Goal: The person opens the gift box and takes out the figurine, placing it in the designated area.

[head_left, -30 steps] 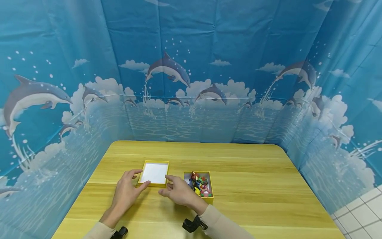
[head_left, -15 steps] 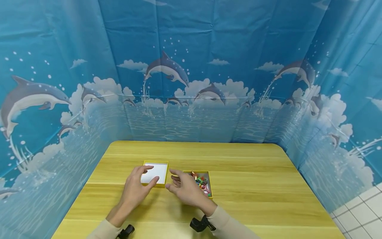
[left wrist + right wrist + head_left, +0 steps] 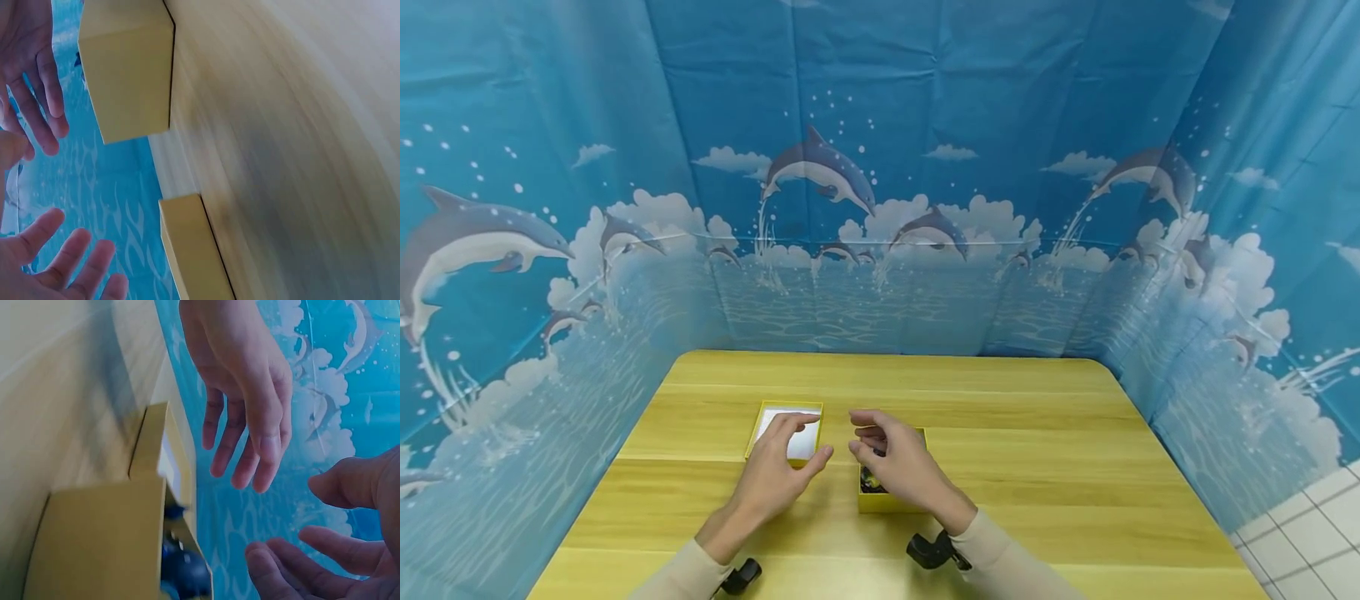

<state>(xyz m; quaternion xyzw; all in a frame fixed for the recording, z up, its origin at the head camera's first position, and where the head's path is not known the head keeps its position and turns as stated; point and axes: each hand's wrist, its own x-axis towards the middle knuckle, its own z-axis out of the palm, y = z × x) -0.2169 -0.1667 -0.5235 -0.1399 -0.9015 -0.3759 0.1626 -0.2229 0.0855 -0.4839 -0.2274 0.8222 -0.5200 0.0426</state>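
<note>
In the head view my left hand [image 3: 775, 479] hovers over the near right part of a shallow yellow box lid [image 3: 762, 425] with a white inside. Its fingers are spread and hold nothing. My right hand [image 3: 906, 467] is above a deeper yellow box [image 3: 891, 503] and hides most of its contents, small colorful toy figures [image 3: 870, 482]. The right fingers are bent loosely, with nothing between them. In the right wrist view a dark rounded figure [image 3: 187, 573] shows inside the box. Both hands are apart from the lid and the box.
The lid and box stand side by side on a wooden table [image 3: 1037, 467]. A blue curtain [image 3: 880, 308] printed with dolphins encloses its back and sides. White floor tiles [image 3: 1300, 533] show at the lower right.
Both hands have moved to the right, away from the sides of the lid. The right hand now covers much of the toy box. The lid and box stay in place.
</note>
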